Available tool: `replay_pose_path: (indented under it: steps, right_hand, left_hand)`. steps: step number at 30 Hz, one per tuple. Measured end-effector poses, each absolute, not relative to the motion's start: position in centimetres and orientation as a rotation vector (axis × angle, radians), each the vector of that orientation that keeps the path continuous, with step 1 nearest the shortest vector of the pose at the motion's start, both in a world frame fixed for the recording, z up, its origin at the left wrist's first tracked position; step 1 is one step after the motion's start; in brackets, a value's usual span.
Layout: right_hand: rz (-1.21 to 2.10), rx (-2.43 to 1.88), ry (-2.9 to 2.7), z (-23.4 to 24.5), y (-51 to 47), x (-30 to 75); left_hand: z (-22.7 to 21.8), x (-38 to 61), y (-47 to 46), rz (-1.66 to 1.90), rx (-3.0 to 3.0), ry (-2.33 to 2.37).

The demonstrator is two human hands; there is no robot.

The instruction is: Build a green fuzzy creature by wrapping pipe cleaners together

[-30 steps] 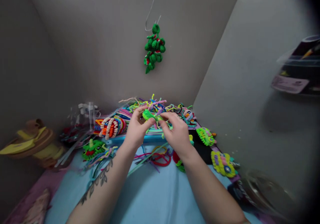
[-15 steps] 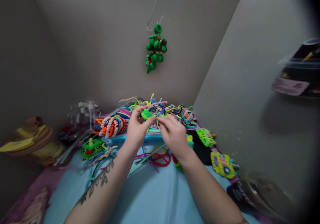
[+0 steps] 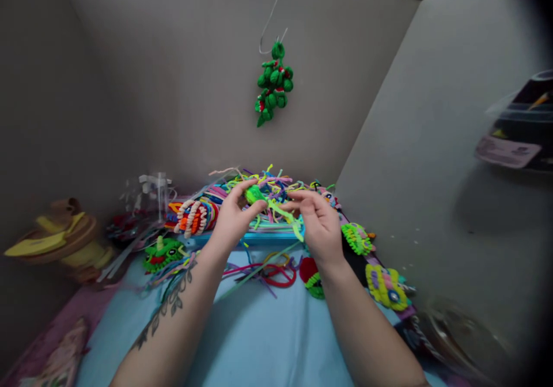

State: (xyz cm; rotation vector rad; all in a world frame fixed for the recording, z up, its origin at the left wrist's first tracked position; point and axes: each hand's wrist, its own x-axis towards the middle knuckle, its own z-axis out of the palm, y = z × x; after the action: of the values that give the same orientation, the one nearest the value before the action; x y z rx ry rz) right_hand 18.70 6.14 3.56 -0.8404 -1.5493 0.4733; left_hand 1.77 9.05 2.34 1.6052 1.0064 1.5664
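My left hand (image 3: 237,211) pinches a small bright green piece of bent pipe cleaner (image 3: 254,195) between thumb and fingers, above the craft pile. From that piece a yellow-green pipe cleaner tail (image 3: 285,215) slants down to the right, its end hanging loose. My right hand (image 3: 319,220) is beside this tail, fingers stretched leftward and apart; whether they touch it is unclear. Behind both hands lies a heap of multicoloured pipe cleaners (image 3: 276,188), over a blue tray (image 3: 259,239).
A green-and-red hanging ornament (image 3: 275,84) is on a wire hook against the grey partition. Pipe-cleaner figures stand around: a striped one (image 3: 194,217), a green horned one (image 3: 162,254), and yellow-green ones (image 3: 386,287) at right. Loose strands and a red loop (image 3: 280,276) lie on the blue cloth (image 3: 259,329).
My right hand has moved right, away from the green piece, and its fingers have spread. The yellow-green tail now shows between the hands. My left hand still holds the piece.
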Motion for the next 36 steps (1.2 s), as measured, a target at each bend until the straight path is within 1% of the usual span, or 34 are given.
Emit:
replay_pose_path:
  steps: [4, 5, 7, 12, 22, 30, 36]
  right_hand:
    - [-0.1, -0.854, -1.703, 3.4, 6.9, 19.2]
    - [-0.193, -0.865, -1.754, 3.3, 7.1, 19.3]
    - [-0.27, -0.884, -1.794, 3.1, 7.3, 19.2]
    - [-0.234, -0.915, -1.761, 3.1, 7.1, 18.9]
    - [-0.053, -1.017, -1.767, 3.2, 7.0, 18.9]
    - [0.0, -1.046, -1.715, 3.4, 7.1, 19.2]
    - [-0.112, -1.024, -1.667, 3.6, 6.8, 18.9]
  left_hand:
    - [2.6, 1.6, 9.0, 1.421, 1.488, 0.871]
    - [2.6, 1.6, 8.9, 1.397, 1.493, 0.852]
    - [2.7, 1.7, 8.7, 1.362, 1.53, 0.848]
    - [2.9, 1.9, 8.3, 1.404, 1.711, 0.904]
    - [2.8, 1.9, 7.9, 1.497, 2.207, 0.925]
    - [2.4, 2.5, 8.0, 1.46, 2.175, 0.942]
    - [2.0, 2.6, 8.0, 1.446, 2.181, 1.053]
